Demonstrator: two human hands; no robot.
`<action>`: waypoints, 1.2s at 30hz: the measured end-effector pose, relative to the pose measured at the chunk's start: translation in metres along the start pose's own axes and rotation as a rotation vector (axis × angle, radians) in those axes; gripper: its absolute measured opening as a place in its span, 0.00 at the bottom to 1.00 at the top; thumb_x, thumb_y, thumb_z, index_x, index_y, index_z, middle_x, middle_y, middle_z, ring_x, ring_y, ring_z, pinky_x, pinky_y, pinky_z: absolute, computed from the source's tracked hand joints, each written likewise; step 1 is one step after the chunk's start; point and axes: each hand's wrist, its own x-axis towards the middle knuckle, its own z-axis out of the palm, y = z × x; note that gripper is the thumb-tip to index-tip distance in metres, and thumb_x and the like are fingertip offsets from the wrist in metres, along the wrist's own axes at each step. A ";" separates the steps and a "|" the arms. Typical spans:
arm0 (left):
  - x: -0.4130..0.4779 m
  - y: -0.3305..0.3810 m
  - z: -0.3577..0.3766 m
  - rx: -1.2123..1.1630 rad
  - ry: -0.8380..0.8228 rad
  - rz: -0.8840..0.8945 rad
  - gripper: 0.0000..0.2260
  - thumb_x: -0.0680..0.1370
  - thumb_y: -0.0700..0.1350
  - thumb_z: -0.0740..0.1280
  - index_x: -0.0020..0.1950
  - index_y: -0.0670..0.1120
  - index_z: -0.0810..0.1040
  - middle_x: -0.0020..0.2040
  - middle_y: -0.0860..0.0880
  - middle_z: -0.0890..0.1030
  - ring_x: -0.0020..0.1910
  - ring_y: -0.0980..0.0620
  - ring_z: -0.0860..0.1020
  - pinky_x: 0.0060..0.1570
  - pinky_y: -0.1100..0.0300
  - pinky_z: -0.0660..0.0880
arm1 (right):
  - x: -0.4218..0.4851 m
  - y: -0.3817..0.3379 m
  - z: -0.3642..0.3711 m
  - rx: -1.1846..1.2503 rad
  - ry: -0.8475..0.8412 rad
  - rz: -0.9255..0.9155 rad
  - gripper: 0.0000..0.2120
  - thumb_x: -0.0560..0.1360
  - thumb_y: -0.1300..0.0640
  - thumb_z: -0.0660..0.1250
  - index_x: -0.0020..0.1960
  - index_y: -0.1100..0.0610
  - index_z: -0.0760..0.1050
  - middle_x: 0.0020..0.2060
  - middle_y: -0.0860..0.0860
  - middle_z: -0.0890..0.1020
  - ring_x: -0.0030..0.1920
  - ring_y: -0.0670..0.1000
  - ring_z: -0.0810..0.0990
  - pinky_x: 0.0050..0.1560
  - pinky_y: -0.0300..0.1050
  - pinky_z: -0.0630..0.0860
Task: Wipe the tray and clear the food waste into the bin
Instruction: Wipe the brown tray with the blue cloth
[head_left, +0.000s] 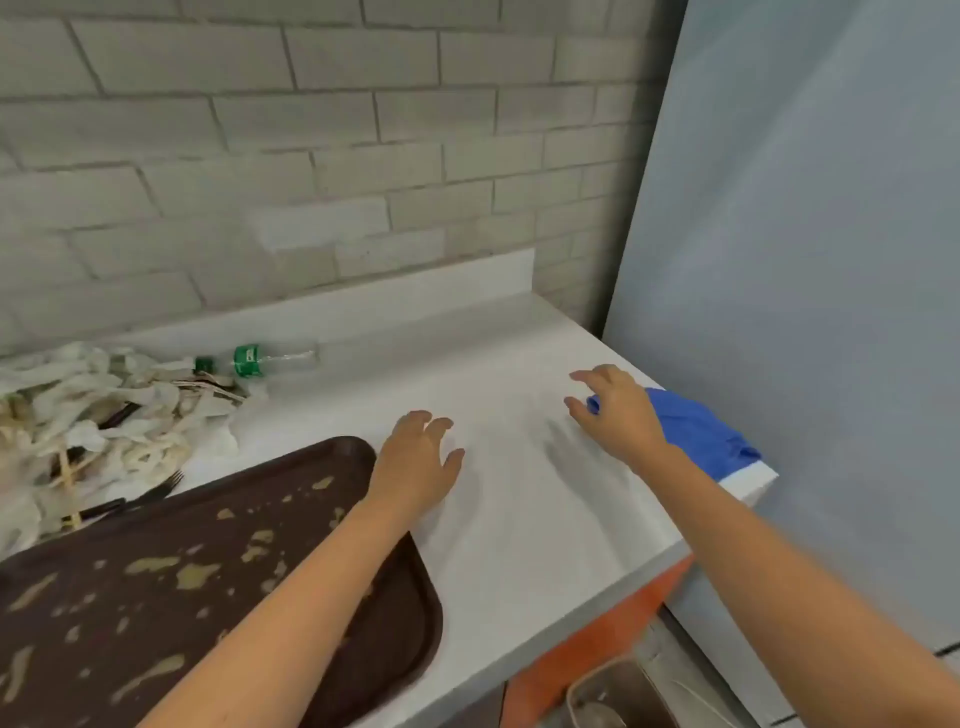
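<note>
On the white counter the brown tray, smeared with pale food, lies at the near left, with a heap of crumpled napkins behind it. The blue cloth sits at the counter's right edge under the right hand, whose fingers are spread; I cannot tell if it grips. The left hand is relaxed and wide, holding nothing, beside the tray, and the green label on the lying bottle is too blurred to read.
</note>
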 end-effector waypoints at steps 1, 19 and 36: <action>0.003 0.007 0.012 0.020 -0.103 -0.029 0.24 0.80 0.54 0.58 0.74 0.47 0.62 0.75 0.45 0.59 0.75 0.49 0.54 0.72 0.55 0.55 | -0.003 0.017 0.001 -0.060 -0.049 0.095 0.24 0.77 0.43 0.62 0.70 0.51 0.69 0.65 0.54 0.72 0.65 0.55 0.69 0.65 0.51 0.66; 0.010 0.085 0.032 -0.948 -0.305 -0.478 0.26 0.73 0.64 0.64 0.62 0.47 0.76 0.60 0.50 0.78 0.57 0.52 0.78 0.62 0.55 0.73 | -0.037 0.039 -0.012 0.024 0.018 0.254 0.12 0.82 0.57 0.54 0.63 0.57 0.70 0.32 0.52 0.77 0.29 0.56 0.76 0.29 0.45 0.71; -0.046 0.055 -0.112 -1.479 0.131 -0.464 0.08 0.78 0.49 0.64 0.52 0.47 0.78 0.50 0.46 0.82 0.49 0.48 0.81 0.52 0.53 0.77 | -0.060 -0.173 -0.041 1.096 -0.261 0.059 0.26 0.73 0.38 0.55 0.70 0.41 0.65 0.67 0.41 0.73 0.65 0.39 0.72 0.63 0.40 0.72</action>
